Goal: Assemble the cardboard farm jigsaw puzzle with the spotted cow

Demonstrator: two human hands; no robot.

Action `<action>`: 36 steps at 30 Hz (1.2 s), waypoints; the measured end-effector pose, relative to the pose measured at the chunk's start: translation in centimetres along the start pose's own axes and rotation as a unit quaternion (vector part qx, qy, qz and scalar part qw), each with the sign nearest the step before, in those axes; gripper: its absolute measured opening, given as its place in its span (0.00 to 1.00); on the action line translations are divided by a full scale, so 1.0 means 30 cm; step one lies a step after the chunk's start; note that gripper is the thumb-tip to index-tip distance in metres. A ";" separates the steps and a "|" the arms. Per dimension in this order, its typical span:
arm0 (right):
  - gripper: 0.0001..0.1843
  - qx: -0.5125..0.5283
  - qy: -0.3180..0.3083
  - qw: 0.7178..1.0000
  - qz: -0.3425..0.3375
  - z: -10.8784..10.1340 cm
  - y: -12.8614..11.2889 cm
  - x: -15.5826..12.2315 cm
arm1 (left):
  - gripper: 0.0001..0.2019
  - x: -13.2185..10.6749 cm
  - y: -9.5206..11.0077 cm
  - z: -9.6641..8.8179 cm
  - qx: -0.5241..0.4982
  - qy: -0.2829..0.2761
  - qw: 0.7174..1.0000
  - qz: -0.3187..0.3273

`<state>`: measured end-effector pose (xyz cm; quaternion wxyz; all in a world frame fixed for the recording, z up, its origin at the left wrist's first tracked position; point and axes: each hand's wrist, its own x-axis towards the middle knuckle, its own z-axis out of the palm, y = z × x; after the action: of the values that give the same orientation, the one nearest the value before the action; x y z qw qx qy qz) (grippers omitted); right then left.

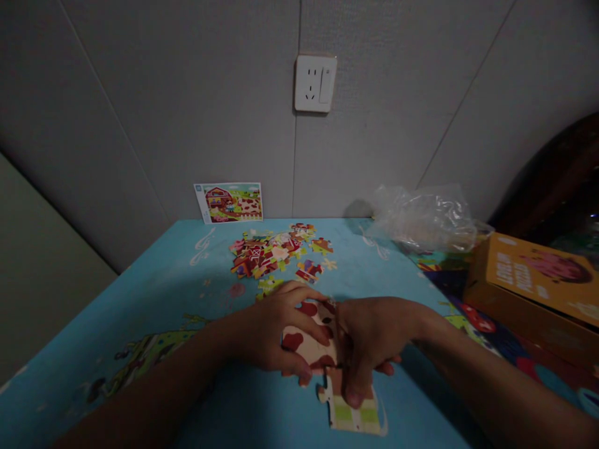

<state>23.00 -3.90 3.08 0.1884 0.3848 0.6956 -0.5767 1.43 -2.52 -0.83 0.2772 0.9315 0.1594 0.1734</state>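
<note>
My left hand [292, 330] lies over joined jigsaw pieces [304, 340] with a cream and reddish-brown cow pattern, its fingers spread across their left side. My right hand [367, 337] is closed, its thumb pressed on a puzzle piece [353, 405] with a brown top, green band and white fence pattern. That piece sits at the lower edge of the cow pieces; whether it is fully locked in cannot be made out. The right fingers are partly hidden beneath the hand. Just beyond my left hand lies a green puzzle piece [267, 287].
Loose puzzle pieces [262, 252] are heaped toward the back of the blue table [163, 274]. A picture card [234, 202] leans against the wall. At right are a clear plastic bag [425, 218] and an orange puzzle box [538, 274]. A socket [315, 84] is on the wall.
</note>
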 end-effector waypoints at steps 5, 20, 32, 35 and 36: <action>0.08 -0.045 -0.016 0.999 0.001 -0.011 -0.006 -0.017 | 0.23 0.002 0.004 -0.005 0.002 -0.004 1.000 0.003; 0.15 -0.029 0.025 0.999 0.017 -0.011 -0.005 -0.016 | 0.25 0.000 -0.006 -0.002 0.002 -0.001 1.000 0.014; 0.22 -0.042 0.029 0.997 0.053 -0.010 -0.011 -0.010 | 0.24 -0.001 -0.006 -0.002 0.005 0.001 1.000 0.014; 0.23 -0.052 0.029 0.997 0.053 -0.012 -0.009 -0.005 | 0.24 -0.002 -0.006 -0.003 0.010 -0.002 1.000 0.011; 0.23 -0.053 0.031 0.997 0.050 -0.012 -0.006 -0.003 | 0.24 -0.002 -0.005 -0.003 0.012 -0.003 1.000 0.009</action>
<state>22.98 -3.59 3.37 0.2151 0.4263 0.7108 -0.5165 1.31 -2.37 -0.88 0.2646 0.9369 0.1517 0.1710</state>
